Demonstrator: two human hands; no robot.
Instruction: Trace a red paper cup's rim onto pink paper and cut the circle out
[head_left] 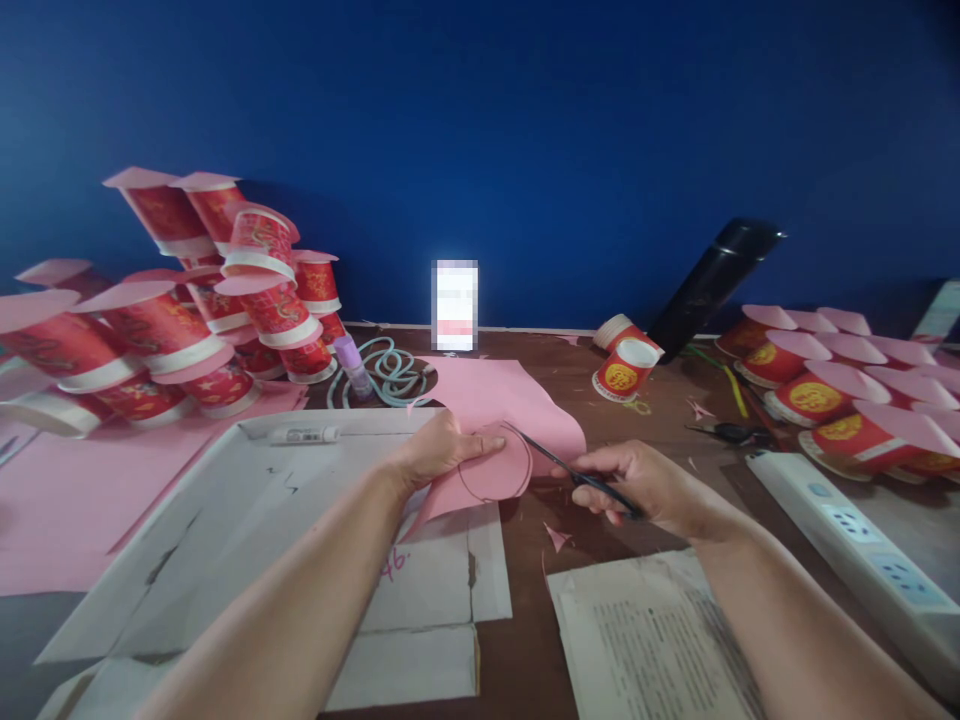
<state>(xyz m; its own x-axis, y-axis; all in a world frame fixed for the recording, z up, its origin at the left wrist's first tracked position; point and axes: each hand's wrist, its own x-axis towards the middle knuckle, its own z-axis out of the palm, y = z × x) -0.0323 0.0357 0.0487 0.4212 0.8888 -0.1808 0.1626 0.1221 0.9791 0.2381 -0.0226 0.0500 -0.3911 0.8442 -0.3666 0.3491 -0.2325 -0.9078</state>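
Observation:
My left hand (439,450) pinches a sheet of pink paper (495,400) at a circle (496,474) drawn on it in pen. My right hand (637,485) is closed round the handles of black scissors (570,473). The thin blades point left and up into the paper along the circle's right edge. Both hands are over the middle of a brown table (570,390), just beyond flattened white cardboard (247,520).
Red paper cups with pink lids are heaped at the left (187,320) and lined up at the right (832,390). A glue stick (352,365), coiled cord (390,372), marker (304,435), black flask (712,280), power strip (847,525), printed sheet (660,640) and second scissors (731,432) lie around.

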